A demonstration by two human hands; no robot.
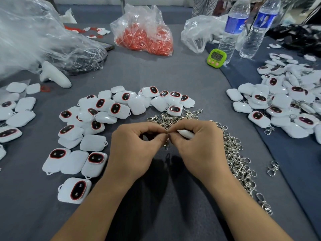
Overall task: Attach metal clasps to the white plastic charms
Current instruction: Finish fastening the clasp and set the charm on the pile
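Near the middle the left hand point(137, 145) and right hand point(196, 145) pinch one metal clasp point(167, 142) between them, the right also gripping a white charm point(186, 133) — the far-right heap point(286, 105) seems already clasped, yet many bare charms point(97, 108) and loose clasps point(234, 153) remain — so roughly midway.

Bright, even overhead light; soft shadows fall below the forearms; wide-angle edges bend, far background blurs.
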